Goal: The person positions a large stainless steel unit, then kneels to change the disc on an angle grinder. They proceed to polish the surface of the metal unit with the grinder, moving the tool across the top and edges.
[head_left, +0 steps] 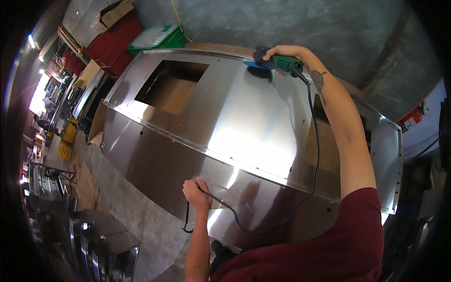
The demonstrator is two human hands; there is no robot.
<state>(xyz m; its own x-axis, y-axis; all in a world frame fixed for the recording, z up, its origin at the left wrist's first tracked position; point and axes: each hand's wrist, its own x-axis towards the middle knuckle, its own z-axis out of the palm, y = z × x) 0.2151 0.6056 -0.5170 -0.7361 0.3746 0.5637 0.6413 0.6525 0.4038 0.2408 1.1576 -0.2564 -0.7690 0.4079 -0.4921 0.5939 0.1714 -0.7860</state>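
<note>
My right hand [287, 55] is wrapped round a green and black angle grinder [284, 65] at the far edge of a large stainless steel panel [188, 126]. The tool's blue disc [257, 65] is at the panel's far part, over its own dark reflection; whether it touches the metal I cannot tell. From the grinder a black power cord [315, 122] hangs down across the panel and loops back toward me. My left hand [197, 193] is closed on that cord above the panel's near side face.
The panel has a rectangular cutout [159, 98] on the left and another on the right, partly behind my arm. Behind it stand a grey wall [300, 23], a green crate [157, 38] and red bins [112, 47]. A fire extinguisher [412, 118] hangs at right. Metal parts [110, 237] lie lower left.
</note>
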